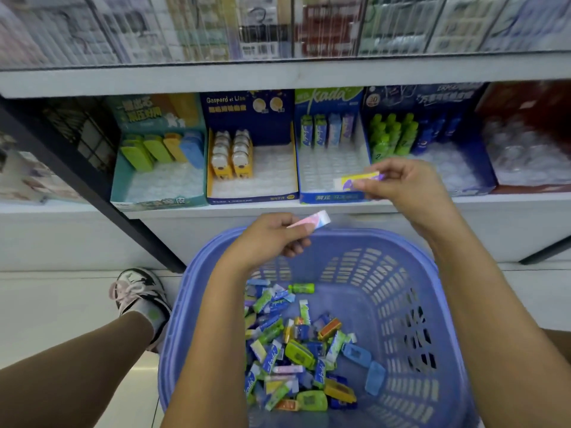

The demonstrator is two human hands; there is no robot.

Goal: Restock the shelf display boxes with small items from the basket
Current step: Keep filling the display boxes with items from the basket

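Basket (386,242) of loose small packs (293,350) sits at six o'clock, just below the shelf (216,208). Up at one o'clock the right hand (411,186) pinches a yellow-and-purple pack (358,180) in its fingers (367,187), over the front of the blue kada box (327,197). Near centre, above the far rim, the left hand (268,239) grips a pink pack (312,219). Four upright packs (327,131) stand at the back of that box, toward twelve o'clock. To do this well, I'd say: turn the pack upright, seat it in a free slot before its matching colour, and release only once it stands steady.
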